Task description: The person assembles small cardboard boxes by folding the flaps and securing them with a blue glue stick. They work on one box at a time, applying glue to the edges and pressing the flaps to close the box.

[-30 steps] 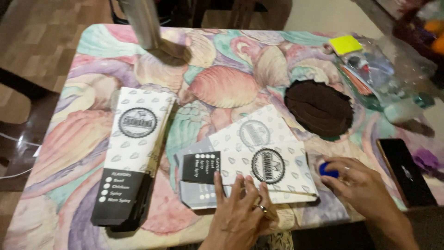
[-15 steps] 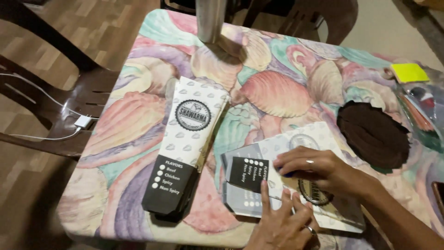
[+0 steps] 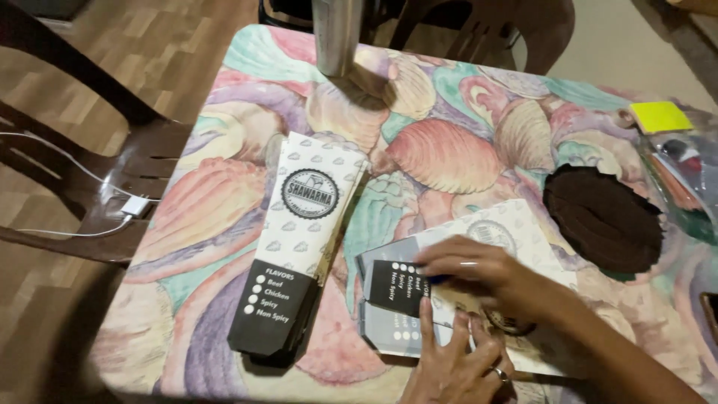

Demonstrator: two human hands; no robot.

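Landmark: long white-and-black carton (image 3: 299, 247), flat on the shell-patterned tablecloth (image 3: 449, 150), black end toward the near edge.
Flat cartons: small stack of flattened cartons (image 3: 419, 299) just right of the long carton, black panel turned toward it, white patterned part angled away to the right.
Right hand (image 3: 479, 273): lying across the stack right of the long carton, fingers together and stretched toward the black panel, a sliver of blue showing under the fingertips — held or merely covered, cannot tell.
Left hand (image 3: 452, 363): at the near table edge, right of the long carton, fingers spread apart and pressed flat on the lower edge of the stack, ring on one finger.
Change: right hand further onto the stack than half a second ago, closer to the black panel; left hand still flat on the stack's near edge; view drifted slightly.
Elsewhere: dark round mat (image 3: 602, 217) well right of the long carton; metal post (image 3: 336, 34) beyond it; yellow note pad (image 3: 660, 116) far right; brown chair (image 3: 97, 172) to its left.
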